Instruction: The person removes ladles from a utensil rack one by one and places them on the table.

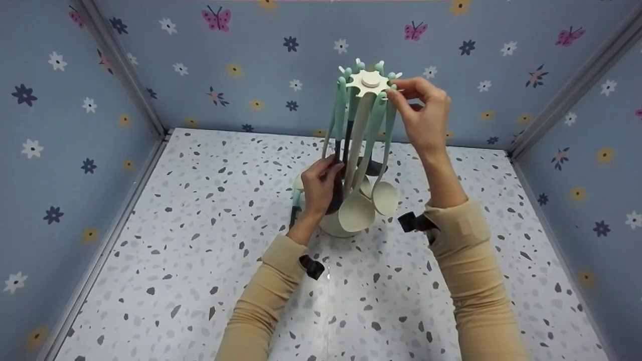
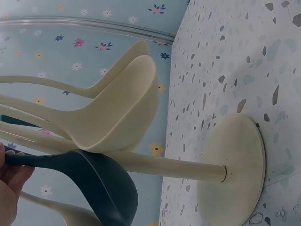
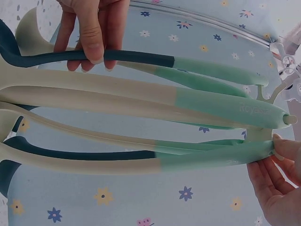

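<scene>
A cream utensil stand (image 1: 371,82) with a star-shaped hook top carries several mint-handled kitchen utensils. My left hand (image 1: 319,185) pinches the dark shaft of a ladle (image 2: 106,183) hanging on the near left side; its mint handle reaches up to the hooks. At the top, my right hand (image 1: 426,110) pinches the end of a mint handle (image 3: 221,160) beside a hook, thumb on one side and fingers underneath. A cream ladle (image 1: 357,213) and a cream spoon (image 1: 385,199) hang on the right of the pole (image 2: 174,167).
The stand's round base (image 2: 233,174) sits on a speckled white table (image 1: 200,250). Behind my left hand lies another utensil (image 1: 296,200) with mint and dark parts. Blue flowered panels (image 1: 281,65) rise at the back and both sides.
</scene>
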`<state>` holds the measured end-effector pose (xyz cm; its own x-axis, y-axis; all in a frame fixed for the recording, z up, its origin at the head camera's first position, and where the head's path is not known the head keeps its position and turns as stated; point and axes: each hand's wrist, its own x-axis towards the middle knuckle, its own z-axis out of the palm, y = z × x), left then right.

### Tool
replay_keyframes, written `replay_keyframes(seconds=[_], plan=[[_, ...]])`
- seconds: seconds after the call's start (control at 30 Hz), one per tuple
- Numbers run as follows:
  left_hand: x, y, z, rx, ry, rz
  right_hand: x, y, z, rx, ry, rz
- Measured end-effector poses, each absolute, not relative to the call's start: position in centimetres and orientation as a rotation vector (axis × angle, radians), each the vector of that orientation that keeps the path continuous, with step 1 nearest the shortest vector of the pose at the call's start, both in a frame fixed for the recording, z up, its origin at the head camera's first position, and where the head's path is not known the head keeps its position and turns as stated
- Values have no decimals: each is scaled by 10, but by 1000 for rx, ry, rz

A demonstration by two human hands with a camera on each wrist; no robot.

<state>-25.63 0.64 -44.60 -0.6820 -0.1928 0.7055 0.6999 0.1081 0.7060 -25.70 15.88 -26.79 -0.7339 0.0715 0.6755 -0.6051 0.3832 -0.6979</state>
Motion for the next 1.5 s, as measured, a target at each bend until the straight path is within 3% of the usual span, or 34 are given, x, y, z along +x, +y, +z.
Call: replay_keyframes(seconds=[0.27, 0.53, 0.97, 1.5], plan=[[-253, 5, -446, -515, -1662, -1662, -257, 159, -266, 414, -2057, 1423], [-231, 0, -424, -507, -1630, -1690, -256, 159, -267, 440, -2020, 1425], [-239, -28, -456, -402, -1679, -1689, -255, 159, -262, 363, -2083, 1458], [-228, -78, -467, -261, -1813, -1551, -255, 158, -264, 371, -2091, 1430]])
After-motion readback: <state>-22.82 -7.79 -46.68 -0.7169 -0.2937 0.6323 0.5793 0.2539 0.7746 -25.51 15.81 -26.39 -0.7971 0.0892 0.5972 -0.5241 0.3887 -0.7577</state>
